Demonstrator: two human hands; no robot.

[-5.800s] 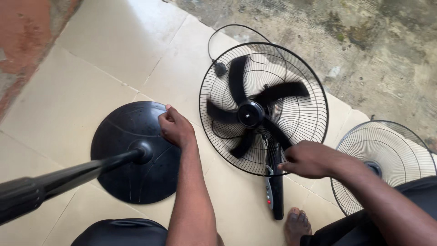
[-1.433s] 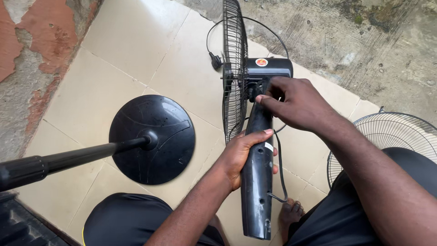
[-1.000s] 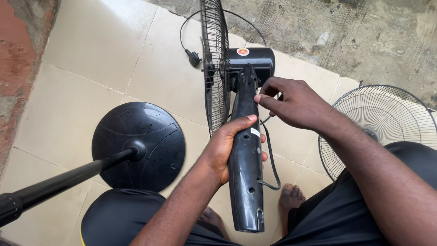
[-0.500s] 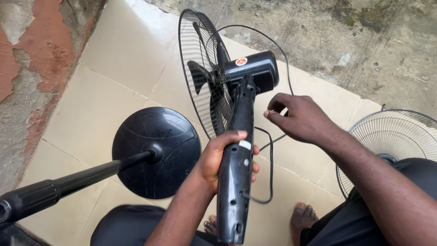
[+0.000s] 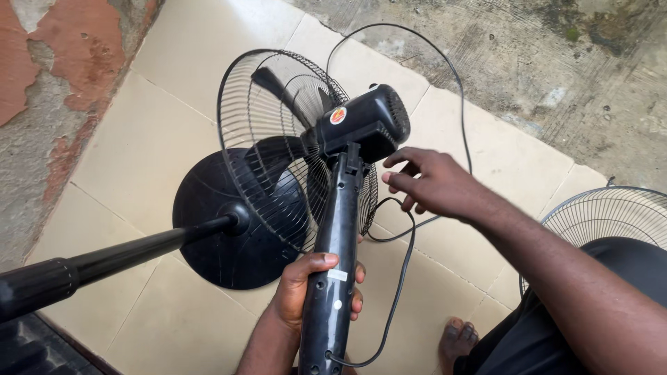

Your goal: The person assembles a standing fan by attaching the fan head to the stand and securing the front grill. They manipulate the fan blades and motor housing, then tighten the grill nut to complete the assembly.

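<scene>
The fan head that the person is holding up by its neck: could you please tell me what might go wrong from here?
1. Only the left hand grips the fan neck; the heavy motor housing and rear guard could tip it sideways.
2. The blades have no front guard, so the open right hand beside the housing might brush them.
3. The power cord loops loosely below and could snag.

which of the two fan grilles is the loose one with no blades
The pale grille lying flat on the floor at the right edge; the black grille has blades behind it and sits on the motor housing.
</scene>
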